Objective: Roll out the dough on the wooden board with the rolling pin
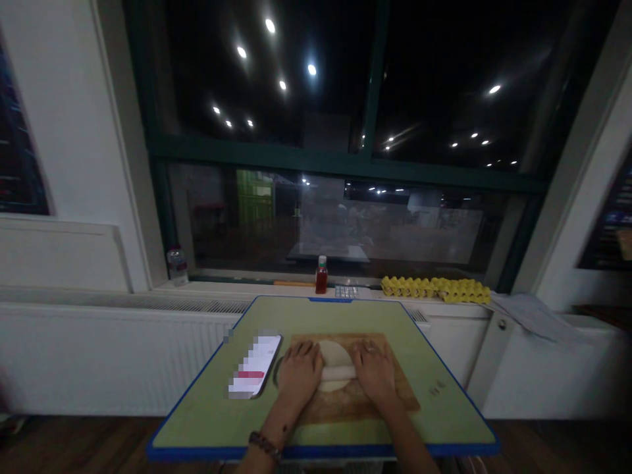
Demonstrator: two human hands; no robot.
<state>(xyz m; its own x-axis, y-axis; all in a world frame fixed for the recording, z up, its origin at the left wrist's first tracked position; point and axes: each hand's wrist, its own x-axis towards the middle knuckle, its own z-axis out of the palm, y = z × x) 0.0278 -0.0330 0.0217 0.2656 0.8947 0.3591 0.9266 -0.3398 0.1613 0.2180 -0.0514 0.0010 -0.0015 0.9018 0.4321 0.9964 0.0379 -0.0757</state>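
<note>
The fingers of the left hand (300, 368) and right hand (375, 372) are stretched out, palms down and slightly apart, over the two ends of a pale rolling pin (338, 374); they reach past it toward the top of the frame rather than wrapping round it, as far as shows. The pin lies level across the near part of a round, flat sheet of dough (334, 352), in the lower middle of the frame. The step in hand looks like rolling that dough thinner; the next move calls for even weight from both palms — and perhaps a turn of the sheet to keep it round.

Under the dough is a wooden board (340, 411), set on a green tabletop (197, 421) edged in blue. A lit phone (259, 362) lies left of the left hand — near enough to be worth minding. Beyond, at centre, stands a red bottle (321, 280), with a yellow egg tray (434, 288) to its right.
</note>
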